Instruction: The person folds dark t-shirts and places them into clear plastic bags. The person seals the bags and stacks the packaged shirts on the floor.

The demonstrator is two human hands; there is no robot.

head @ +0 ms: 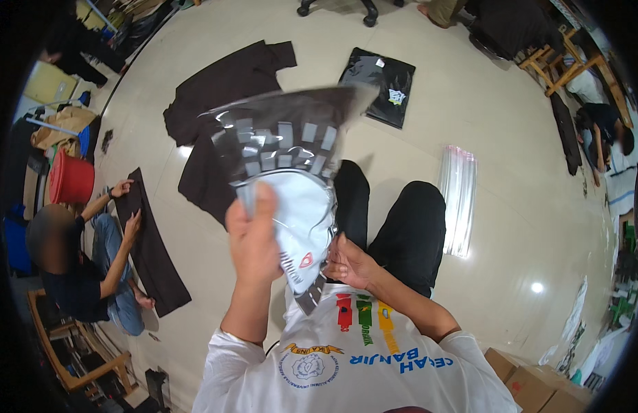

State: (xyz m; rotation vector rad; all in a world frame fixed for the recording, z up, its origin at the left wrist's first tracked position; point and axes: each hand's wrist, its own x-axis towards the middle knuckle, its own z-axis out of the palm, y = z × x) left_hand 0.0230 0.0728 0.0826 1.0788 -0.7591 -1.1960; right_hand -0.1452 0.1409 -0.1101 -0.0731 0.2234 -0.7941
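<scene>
In front of me is a clear plastic bag (293, 118) with a folded white garment (298, 206) inside. The garment has a black area with grey rectangles at its upper part and bears writing near the lower point. My left hand (254, 237) grips the bag's left side, thumb on top. At the lower right edge, my right hand (352, 260) has its curled fingers on the plastic; part of them is hidden behind the bag. Beyond it, a dark brown short-sleeved shirt (226, 88) lies spread on the floor, partly covered from view by the bag.
A black packaged garment (383, 88) lies on the tiled floor ahead. To the right is a stack of clear plastic bags (457, 201). At left, a seated person (66, 258) handles dark cloth (148, 253) near a red bucket (72, 178). Cardboard boxes (530, 384) stand lower right.
</scene>
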